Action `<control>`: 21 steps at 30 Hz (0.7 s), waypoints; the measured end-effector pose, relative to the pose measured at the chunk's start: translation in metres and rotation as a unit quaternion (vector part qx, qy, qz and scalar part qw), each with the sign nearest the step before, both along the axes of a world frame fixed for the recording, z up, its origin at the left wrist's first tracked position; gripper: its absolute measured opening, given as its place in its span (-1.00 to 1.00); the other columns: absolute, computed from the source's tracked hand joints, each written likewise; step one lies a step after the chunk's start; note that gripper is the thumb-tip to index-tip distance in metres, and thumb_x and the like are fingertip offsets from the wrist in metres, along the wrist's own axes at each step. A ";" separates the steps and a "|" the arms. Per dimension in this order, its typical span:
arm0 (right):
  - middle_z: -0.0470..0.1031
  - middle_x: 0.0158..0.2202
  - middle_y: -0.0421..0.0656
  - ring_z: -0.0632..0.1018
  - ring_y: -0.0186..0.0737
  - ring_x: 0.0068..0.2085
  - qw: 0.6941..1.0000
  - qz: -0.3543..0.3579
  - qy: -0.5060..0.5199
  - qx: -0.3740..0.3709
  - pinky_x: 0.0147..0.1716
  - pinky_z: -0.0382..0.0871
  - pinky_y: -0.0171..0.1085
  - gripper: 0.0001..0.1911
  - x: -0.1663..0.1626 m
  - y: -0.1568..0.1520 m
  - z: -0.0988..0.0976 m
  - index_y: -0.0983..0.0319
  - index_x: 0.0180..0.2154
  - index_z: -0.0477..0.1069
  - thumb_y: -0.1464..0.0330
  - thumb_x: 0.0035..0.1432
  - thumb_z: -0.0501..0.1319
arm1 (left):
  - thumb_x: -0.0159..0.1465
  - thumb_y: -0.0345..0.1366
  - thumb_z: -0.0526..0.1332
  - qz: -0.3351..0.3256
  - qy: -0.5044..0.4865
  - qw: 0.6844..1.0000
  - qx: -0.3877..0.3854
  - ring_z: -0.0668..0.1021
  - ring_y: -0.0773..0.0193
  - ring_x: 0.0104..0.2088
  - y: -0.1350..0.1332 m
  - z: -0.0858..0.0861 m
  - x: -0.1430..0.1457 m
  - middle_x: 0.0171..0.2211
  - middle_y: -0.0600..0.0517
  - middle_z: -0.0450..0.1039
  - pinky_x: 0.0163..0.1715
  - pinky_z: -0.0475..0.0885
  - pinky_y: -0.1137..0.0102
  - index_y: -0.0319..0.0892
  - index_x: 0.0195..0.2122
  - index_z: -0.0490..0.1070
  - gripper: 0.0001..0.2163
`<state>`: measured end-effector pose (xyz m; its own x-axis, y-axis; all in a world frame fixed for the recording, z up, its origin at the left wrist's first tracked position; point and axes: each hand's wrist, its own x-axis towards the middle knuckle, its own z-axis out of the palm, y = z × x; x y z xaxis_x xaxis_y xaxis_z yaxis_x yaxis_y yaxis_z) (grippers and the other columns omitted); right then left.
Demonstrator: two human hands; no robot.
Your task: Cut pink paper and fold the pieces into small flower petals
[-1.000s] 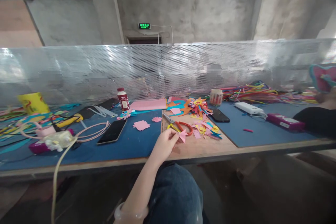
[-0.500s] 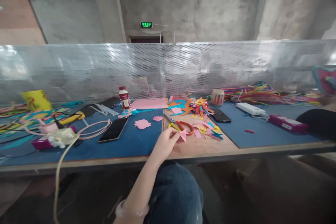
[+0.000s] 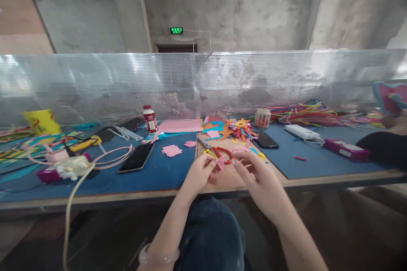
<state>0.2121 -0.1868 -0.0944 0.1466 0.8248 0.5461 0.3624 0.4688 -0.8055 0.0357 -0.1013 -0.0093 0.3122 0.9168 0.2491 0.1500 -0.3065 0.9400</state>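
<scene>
My left hand (image 3: 199, 172) pinches a small pink paper piece (image 3: 220, 163) with pointed edges, just above the table. Behind it lie scissors (image 3: 205, 143) with one red-orange and one yellow handle, blades pointing away to the left. Close to the red-orange handle is my right hand (image 3: 259, 182), its fingers curved and apart, with nothing visible in them; some fingertips are hidden. Beyond the right hand are paper scraps (image 3: 257, 152), partly covered by it. Left of the scissors sit a stack of pink paper (image 3: 172, 150) and a smaller pink paper shape (image 3: 190, 144).
A multicoloured paper flower (image 3: 242, 129) stands by a jar (image 3: 262, 117) and a black phone (image 3: 267, 140). Another phone (image 3: 136, 158), a red-capped bottle (image 3: 150, 119) and cables are on the left. At the far right, another person's sleeve (image 3: 384, 146) rests by a purple power strip (image 3: 346, 149).
My right hand has come into view from the lower right, up beside the scissors' handle and the scraps. My left hand keeps the pink paper piece in nearly the same spot.
</scene>
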 end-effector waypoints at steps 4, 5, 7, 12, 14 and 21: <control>0.48 -0.37 -0.10 0.46 -0.20 -0.34 0.999 0.029 0.011 -0.031 -0.40 0.32 -0.27 -0.68 -0.032 0.057 0.091 0.25 -0.35 0.40 0.14 0.08 0.07 | 0.16 -0.13 0.09 -0.016 0.001 1.000 0.014 0.48 0.32 -0.48 0.000 0.000 -0.002 -0.49 0.01 0.42 -0.61 0.28 0.54 -0.23 -0.38 0.32 -0.76; 0.47 -0.40 -0.11 0.46 -0.21 -0.37 0.999 0.029 0.019 -0.041 -0.39 0.31 -0.27 -0.67 -0.036 0.064 0.094 0.26 -0.37 0.39 0.12 0.07 0.08 | 0.16 -0.12 0.08 -0.017 0.004 1.000 0.023 0.47 0.32 -0.48 0.000 0.000 -0.002 -0.49 0.01 0.42 -0.61 0.28 0.53 -0.23 -0.38 0.32 -0.76; 0.46 -0.45 -0.12 0.45 -0.22 -0.41 0.997 0.019 0.049 -0.056 -0.42 0.30 -0.29 -0.64 -0.038 0.070 0.087 0.27 -0.40 0.38 0.09 0.03 0.10 | 0.17 -0.12 0.08 -0.015 0.013 0.999 0.038 0.46 0.33 -0.50 -0.001 0.000 -0.002 -0.49 0.03 0.41 -0.60 0.28 0.52 -0.22 -0.38 0.33 -0.76; 0.36 -0.62 -0.21 0.37 -0.28 -0.56 0.995 0.002 0.059 -0.081 -0.57 0.20 -0.33 -0.61 -0.032 0.068 0.070 0.23 -0.52 0.30 0.02 0.01 0.09 | 0.18 -0.13 0.07 -0.004 0.015 0.999 0.051 0.48 0.31 -0.47 -0.002 0.000 -0.002 -0.43 0.01 0.45 -0.54 0.31 0.50 -0.21 -0.37 0.35 -0.77; 0.30 -0.68 -0.25 0.34 -0.30 -0.60 0.996 0.002 0.043 -0.076 -0.59 0.17 -0.33 -0.60 -0.032 0.067 0.073 0.22 -0.56 0.27 0.02 0.01 0.09 | 0.17 -0.13 0.06 0.000 0.014 0.999 0.047 0.49 0.30 -0.46 -0.002 0.000 -0.002 -0.42 0.00 0.46 -0.55 0.31 0.50 -0.21 -0.38 0.35 -0.76; 0.37 -0.60 -0.19 0.37 -0.28 -0.53 0.998 0.026 0.022 -0.057 -0.51 0.22 -0.32 -0.58 -0.034 0.064 0.077 0.24 -0.57 0.31 0.04 0.06 0.06 | 0.13 -0.16 0.13 0.003 -0.001 1.000 0.024 0.52 0.28 -0.45 -0.003 0.001 -0.002 -0.41 -0.03 0.49 -0.51 0.35 0.47 -0.24 -0.37 0.36 -0.78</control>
<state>0.1779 -0.1225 -0.0177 0.1243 0.8882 0.4423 0.3034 0.3904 -0.8692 0.0341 -0.1047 -0.0086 0.3055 0.9060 0.2929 0.1505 -0.3497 0.9247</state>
